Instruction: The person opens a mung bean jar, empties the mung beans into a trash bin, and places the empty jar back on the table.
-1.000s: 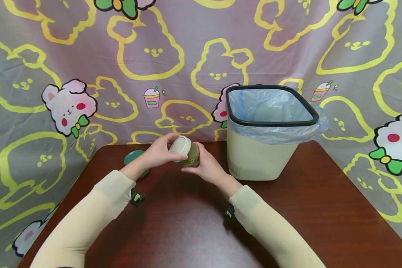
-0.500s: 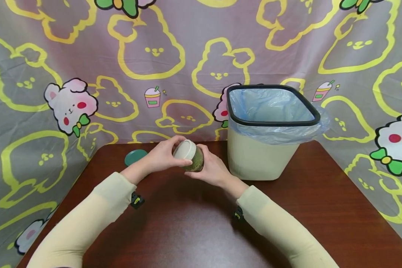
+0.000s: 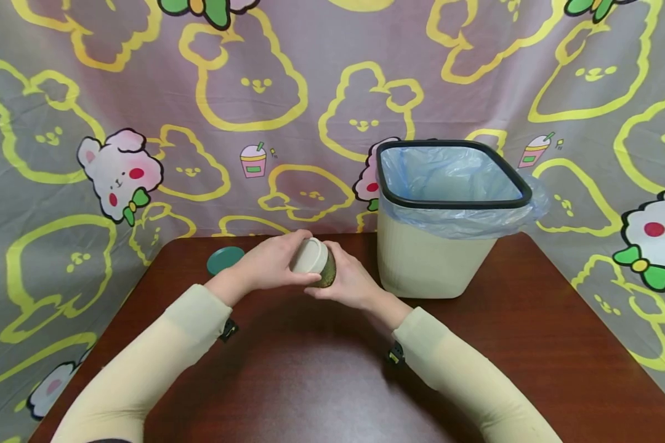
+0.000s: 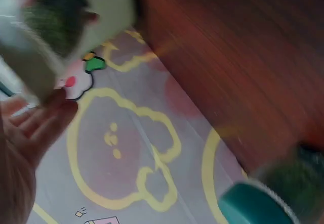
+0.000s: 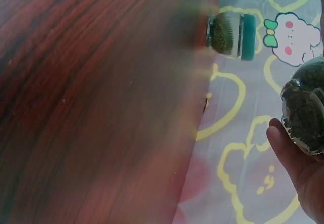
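Above the table, a see-through jar (image 3: 329, 272) of small green grains is held tilted, its white lid (image 3: 309, 255) facing up and left. My left hand (image 3: 270, 261) grips that lid between thumb and fingers. Around the jar's body curls my right hand (image 3: 353, 278); the right wrist view shows its thumb against the jar's base (image 5: 305, 110). A second jar (image 5: 223, 34) with a green lid (image 3: 225, 260) and similar green contents stands on the table left of my hands. In the head view my left forearm partly hides it.
A cream bin (image 3: 429, 258) with a black rim and a pale blue bag (image 3: 471, 223) stands at the back right of the dark wooden table (image 3: 310, 375). Behind the table's far edge hangs a patterned cloth (image 3: 310, 80).
Both hands and the jar have shifted right and a little lower. My left hand has turned with the lid and covers more of it. The green-lidded jar and the bin stay in place.
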Tool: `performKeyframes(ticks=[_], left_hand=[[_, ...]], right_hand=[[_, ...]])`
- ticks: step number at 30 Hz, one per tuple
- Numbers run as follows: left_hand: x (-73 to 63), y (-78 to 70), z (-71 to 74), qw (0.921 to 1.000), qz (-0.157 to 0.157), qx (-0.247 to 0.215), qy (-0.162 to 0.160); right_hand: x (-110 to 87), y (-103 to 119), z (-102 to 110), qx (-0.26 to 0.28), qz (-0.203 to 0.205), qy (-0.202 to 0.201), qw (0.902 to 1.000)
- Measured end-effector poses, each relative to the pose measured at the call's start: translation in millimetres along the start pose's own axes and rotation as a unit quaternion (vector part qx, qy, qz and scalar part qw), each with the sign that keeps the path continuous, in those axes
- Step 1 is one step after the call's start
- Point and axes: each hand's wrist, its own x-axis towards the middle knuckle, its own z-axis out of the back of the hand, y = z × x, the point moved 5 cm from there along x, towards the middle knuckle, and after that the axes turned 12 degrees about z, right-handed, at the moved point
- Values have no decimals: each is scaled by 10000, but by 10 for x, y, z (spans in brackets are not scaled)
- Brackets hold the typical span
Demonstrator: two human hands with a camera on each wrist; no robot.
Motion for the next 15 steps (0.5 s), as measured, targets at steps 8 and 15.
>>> performKeyframes(ticks=[8, 15], left_hand=[[3, 45, -60, 9984, -384, 342, -220], [23, 28, -16, 9987, -396, 23, -308]], right_hand=[[-12, 17, -22, 137, 43, 74, 9999], [19, 23, 17, 211, 210, -65, 9995]])
